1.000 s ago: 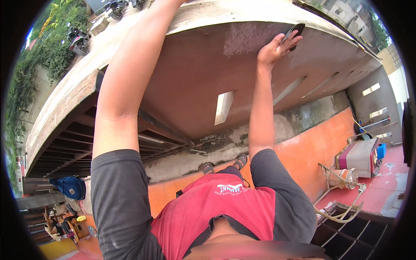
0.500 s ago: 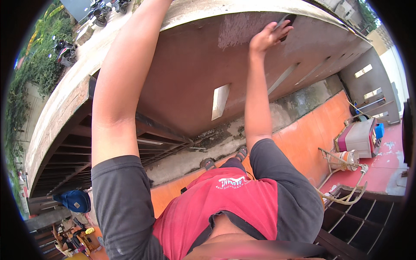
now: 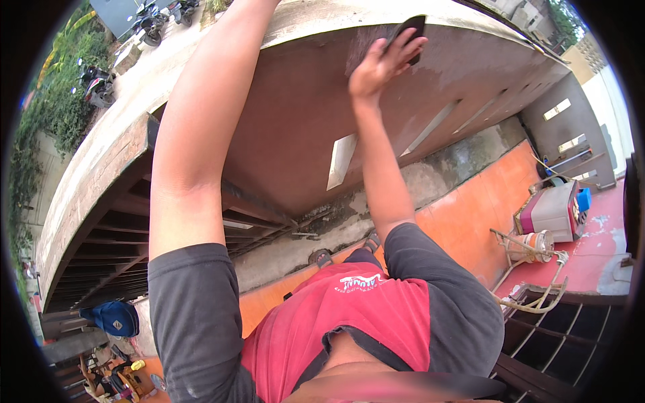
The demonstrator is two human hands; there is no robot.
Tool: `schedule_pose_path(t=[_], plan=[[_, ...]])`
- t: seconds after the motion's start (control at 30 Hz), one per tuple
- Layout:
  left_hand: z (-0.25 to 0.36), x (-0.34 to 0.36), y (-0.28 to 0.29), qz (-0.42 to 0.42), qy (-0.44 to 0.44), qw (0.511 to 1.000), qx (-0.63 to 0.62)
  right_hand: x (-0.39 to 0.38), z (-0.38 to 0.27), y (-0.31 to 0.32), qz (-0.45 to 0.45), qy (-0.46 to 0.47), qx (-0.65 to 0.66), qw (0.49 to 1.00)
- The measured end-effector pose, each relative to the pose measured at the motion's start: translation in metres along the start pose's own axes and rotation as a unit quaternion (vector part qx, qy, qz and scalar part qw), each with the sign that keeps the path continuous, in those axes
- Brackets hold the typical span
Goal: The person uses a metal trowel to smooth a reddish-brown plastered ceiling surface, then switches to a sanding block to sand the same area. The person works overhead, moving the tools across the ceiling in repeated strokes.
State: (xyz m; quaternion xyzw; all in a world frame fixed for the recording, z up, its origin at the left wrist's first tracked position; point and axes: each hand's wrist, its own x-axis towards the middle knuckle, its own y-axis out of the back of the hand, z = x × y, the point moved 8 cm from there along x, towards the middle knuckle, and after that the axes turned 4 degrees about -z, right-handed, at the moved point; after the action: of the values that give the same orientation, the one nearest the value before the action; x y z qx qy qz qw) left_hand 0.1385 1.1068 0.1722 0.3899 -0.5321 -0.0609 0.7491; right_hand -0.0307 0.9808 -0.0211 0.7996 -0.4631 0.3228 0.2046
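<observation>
My right hand is up near the top of a brown-grey wall, gripping a dark flat pad with a rounded edge. Its fingers lie spread over the pad, which appears to press on the wall; its exact kind is hard to make out. Around it the wall has paler, patchy marks and a damp-looking darker area. My left arm stretches up past the wall's pale top ledge, and the hand is beyond the upper edge of the picture.
Slots pierce the wall, one a bright opening. A dark slatted gate stands left. On the orange floor to the right are a bucket, a bent frame and a pale box. Motorbikes are parked outside.
My right hand has moved left along the upper wall with the dark pad, and slightly up. My left arm has shifted slightly right in the picture.
</observation>
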Motion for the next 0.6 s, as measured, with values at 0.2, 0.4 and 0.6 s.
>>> schedule_pose_path(t=[0.2, 0.4, 0.6], plan=[[-0.001, -0.004, 0.018, 0.021, 0.021, 1.0, 0.003, -0.034, -0.017, -0.012, -0.099, 0.137, -0.049, 0.984], [0.011, -0.002, 0.009, 0.012, 0.027, 0.999, 0.024, 0.047, 0.02, 0.026, 0.033, -0.081, 0.041, 0.995], [0.008, -0.002, 0.013, 0.025, 0.03, 0.999, 0.038, -0.063, -0.056, -0.032, -0.133, 0.187, -0.059, 0.971]])
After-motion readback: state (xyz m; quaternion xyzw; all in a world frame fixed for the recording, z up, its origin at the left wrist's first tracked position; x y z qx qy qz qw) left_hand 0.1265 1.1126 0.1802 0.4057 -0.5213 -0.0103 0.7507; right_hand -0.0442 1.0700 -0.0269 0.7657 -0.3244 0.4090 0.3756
